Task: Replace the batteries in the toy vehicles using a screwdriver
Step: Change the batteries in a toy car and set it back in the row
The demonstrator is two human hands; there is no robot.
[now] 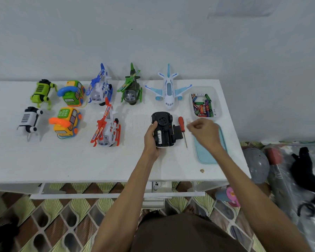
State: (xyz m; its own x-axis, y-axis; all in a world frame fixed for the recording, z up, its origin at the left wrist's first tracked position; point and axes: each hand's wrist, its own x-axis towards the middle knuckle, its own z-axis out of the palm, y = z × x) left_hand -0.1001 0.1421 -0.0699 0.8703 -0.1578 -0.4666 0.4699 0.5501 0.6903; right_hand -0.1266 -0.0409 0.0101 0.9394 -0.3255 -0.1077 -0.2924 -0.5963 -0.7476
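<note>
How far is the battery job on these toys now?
Done: the black toy lies upside down, its cover open, one battery inside. In hand: the left hand grips it; the right hand hovers beside the screwdriver, which lies unused. Left: closing the cover; eight other toys stand seemingly untouched.

We are looking forward and down through one wide head camera, close over the near edge of the table (76, 160), facing the wall (153, 33); the far right is probably blurring.
</note>
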